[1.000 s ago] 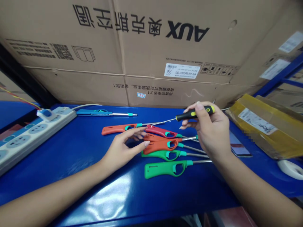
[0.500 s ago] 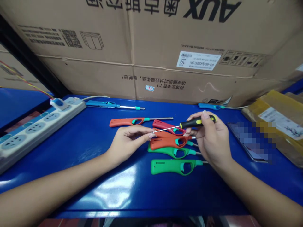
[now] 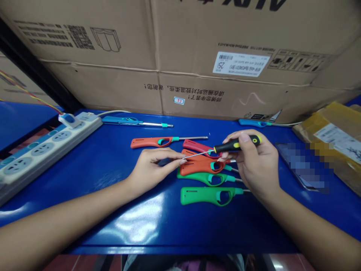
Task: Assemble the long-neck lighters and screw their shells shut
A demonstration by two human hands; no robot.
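Note:
My right hand is wrapped round the black and yellow handle of a screwdriver, its thin shaft pointing left and slightly down. At the shaft's tip, the thumb and fingers of my left hand are pinched together; whatever they hold there is too small to make out. Below the screwdriver lie several long-necked gas lighters: a red lighter, an orange lighter on top of another orange one, and two green lighters, the nearer green lighter lying apart. My right hand hides some of their metal necks.
Farther left lies an orange lighter, with blue lighters behind it. A white power strip runs along the left. A large cardboard box walls the back. At right are a phone and a taped carton.
The view has tilted slightly downward, so the box's print sits higher. Both hands and the screwdriver keep nearly the same pose.

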